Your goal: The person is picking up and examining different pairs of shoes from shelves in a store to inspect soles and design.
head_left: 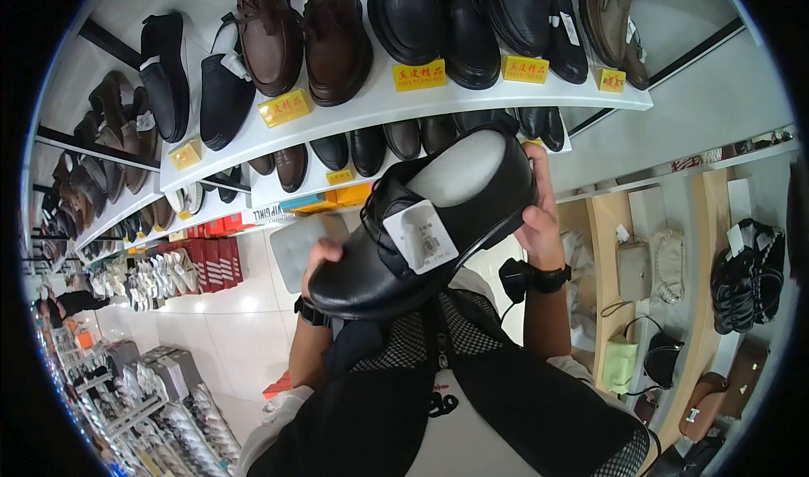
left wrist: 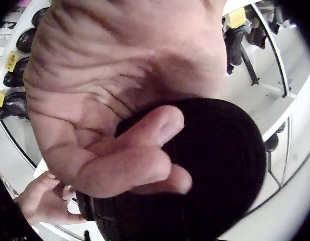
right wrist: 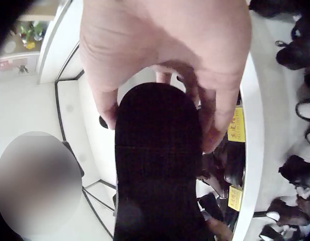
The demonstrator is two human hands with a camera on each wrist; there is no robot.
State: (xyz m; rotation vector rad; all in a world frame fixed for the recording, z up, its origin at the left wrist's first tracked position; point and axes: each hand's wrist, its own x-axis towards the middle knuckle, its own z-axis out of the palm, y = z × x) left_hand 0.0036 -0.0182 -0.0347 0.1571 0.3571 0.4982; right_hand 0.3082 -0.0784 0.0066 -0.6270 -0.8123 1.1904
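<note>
A black lace-up shoe is held up between both hands, with a white tag hanging over its laces and pale stuffing inside. At its toe end, the left hand grips the shoe; in the left wrist view that hand has its fingers curled against the dark sole. The right hand pinches the heel end. From the right wrist view, the right hand spans the heel with thumb and fingers on either side of the black sole.
Above, a white shelf carries several shoes and yellow signs, with more shoes on the level below. Bags stand on wooden shelving at the right. A grey stool, red boxes and shoe racks are at the left.
</note>
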